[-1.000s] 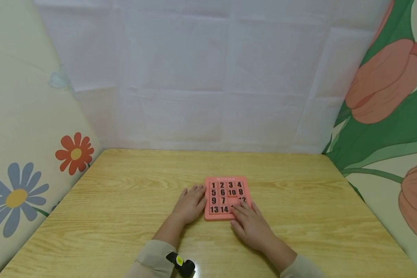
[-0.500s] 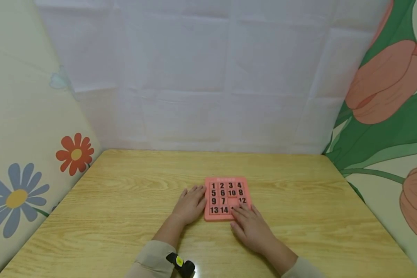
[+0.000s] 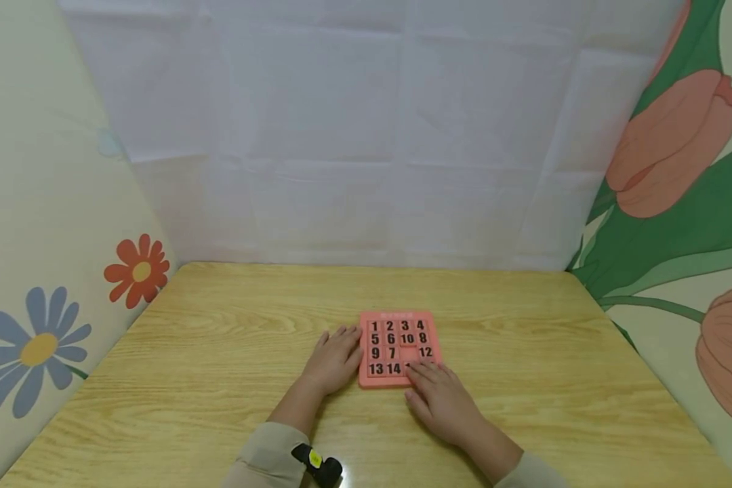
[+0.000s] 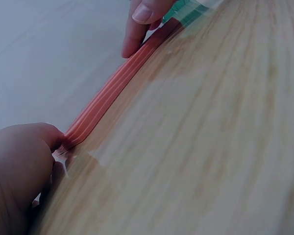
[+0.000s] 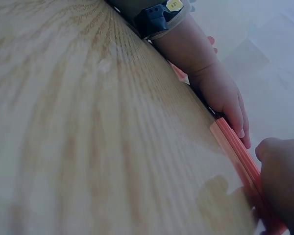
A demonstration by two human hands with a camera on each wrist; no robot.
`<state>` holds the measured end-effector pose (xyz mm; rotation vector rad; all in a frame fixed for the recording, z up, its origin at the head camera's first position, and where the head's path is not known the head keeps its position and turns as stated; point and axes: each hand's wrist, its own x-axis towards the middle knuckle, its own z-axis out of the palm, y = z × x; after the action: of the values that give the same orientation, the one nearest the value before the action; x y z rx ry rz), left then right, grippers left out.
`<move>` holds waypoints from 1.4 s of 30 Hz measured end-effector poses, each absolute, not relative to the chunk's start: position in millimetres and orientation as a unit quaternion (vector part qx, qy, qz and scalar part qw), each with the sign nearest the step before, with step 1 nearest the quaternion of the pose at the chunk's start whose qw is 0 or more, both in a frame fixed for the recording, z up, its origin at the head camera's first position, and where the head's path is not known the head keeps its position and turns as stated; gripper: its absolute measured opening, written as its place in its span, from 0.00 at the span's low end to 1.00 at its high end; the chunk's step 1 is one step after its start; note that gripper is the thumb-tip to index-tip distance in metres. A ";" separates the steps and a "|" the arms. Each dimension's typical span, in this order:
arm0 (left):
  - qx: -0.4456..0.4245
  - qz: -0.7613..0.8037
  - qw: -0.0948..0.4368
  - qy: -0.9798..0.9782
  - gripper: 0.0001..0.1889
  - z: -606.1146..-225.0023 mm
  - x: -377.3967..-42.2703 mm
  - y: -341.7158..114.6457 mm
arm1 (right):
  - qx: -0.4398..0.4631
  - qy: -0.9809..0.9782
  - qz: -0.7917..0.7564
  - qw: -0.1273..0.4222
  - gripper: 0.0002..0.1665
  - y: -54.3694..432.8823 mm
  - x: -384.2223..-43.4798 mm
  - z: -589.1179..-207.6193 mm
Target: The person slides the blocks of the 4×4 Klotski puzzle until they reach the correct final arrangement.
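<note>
A coral-pink number slide puzzle (image 3: 385, 383) lies flat on the table in the head view. Its top row reads 1 to 4; the 10 tile (image 3: 407, 339) sits under the 3, with a bare slot below it. Beside that slot the 12 tile (image 3: 425, 352) is uncovered. My left hand (image 3: 334, 359) rests against the puzzle's left edge, fingers extended. Across the lower right corner lies my right hand (image 3: 444, 401), its fingers resting on the tiles and hiding part of the bottom row. Both wrist views show the puzzle's ridged side (image 4: 105, 98) between the hands.
The wood-grain table (image 3: 232, 305) extends around the puzzle on all sides. A white cloth (image 3: 366, 135) hangs behind its far edge. Flower-patterned walls (image 3: 36, 203) stand left and right. A black wrist camera (image 3: 324, 468) is strapped at the left sleeve.
My right fingers have drawn slightly back toward me, uncovering the 12 tile. The left hand and the puzzle stay in place.
</note>
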<state>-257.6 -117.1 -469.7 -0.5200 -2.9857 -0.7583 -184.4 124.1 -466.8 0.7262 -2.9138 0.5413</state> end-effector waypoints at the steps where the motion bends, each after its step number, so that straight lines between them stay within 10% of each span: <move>1: -0.167 -0.243 0.009 -0.956 0.28 -469.8 -257.6 -117.1 | 0.238 -0.954 0.177 0.045 0.28 124.1 -184.3 -466.7; 42: -0.169 -0.243 0.008 -0.955 0.28 -467.1 -255.9 -118.8 | 0.223 -0.954 0.194 0.045 0.30 112.4 -199.6 -465.2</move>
<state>-255.9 -118.8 -467.1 -0.5276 -2.9856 -0.7583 -199.6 112.4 -465.2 0.6797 -2.9146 0.5940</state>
